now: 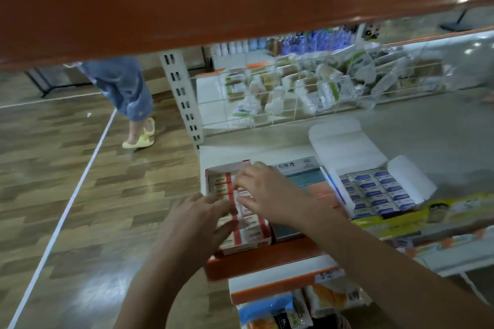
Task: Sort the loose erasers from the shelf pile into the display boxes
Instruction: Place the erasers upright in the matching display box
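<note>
I see both hands over the red display box [242, 232]: left hand [199, 218] fingers spread on the erasers [222, 187], right hand [264, 192] possibly pinching one — blurred.

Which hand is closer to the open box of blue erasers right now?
Right. The right hand is over the red eraser box, with the teal box between it and the blue eraser box. The left hand sits farther away, at the red box's left side.
</note>
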A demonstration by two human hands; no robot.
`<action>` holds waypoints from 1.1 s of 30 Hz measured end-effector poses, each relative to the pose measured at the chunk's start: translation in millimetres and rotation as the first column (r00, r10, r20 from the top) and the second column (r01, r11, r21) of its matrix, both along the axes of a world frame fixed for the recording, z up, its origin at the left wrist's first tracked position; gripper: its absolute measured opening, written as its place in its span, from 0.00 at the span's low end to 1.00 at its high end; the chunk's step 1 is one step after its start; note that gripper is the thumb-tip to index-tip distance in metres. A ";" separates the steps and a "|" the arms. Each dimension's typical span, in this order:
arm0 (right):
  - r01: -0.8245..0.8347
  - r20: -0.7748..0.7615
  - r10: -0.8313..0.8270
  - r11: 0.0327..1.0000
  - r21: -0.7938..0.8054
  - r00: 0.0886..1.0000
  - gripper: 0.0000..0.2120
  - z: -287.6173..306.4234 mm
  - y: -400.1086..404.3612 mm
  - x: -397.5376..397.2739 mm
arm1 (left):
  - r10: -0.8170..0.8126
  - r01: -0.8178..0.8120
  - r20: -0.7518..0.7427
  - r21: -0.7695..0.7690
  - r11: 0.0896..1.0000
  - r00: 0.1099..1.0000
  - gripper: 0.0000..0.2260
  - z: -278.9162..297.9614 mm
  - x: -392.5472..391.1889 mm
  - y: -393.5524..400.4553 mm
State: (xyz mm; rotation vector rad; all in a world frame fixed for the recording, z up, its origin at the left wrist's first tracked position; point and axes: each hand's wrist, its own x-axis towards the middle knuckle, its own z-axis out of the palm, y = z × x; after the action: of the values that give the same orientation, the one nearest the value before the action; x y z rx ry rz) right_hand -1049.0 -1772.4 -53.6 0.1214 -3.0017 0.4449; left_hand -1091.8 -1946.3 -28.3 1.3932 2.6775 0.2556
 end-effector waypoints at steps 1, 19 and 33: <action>0.008 -0.024 -0.007 0.998 0.055 1.000 0.16 6.5 12.0 4.1 | -0.012 0.012 -0.041 0.009 1.000 0.999 0.14 5.9 -4.3 14.5; 0.777 0.022 -0.800 0.589 0.223 0.600 0.23 32.6 329.8 273.1 | -0.425 0.443 -0.183 0.072 0.894 0.887 0.20 15.7 195.2 423.1; 0.832 0.135 -0.854 0.521 0.191 0.503 0.21 -19.2 500.7 371.6 | -0.446 0.447 -0.100 -0.019 0.894 0.889 0.12 -40.8 258.2 612.9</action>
State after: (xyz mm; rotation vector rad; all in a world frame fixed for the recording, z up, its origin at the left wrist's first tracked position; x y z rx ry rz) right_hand -677.4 -1271.7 -72.7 -1.4329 -2.7686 0.1738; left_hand -833.7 -1333.5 -69.0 2.0175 2.3304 0.1470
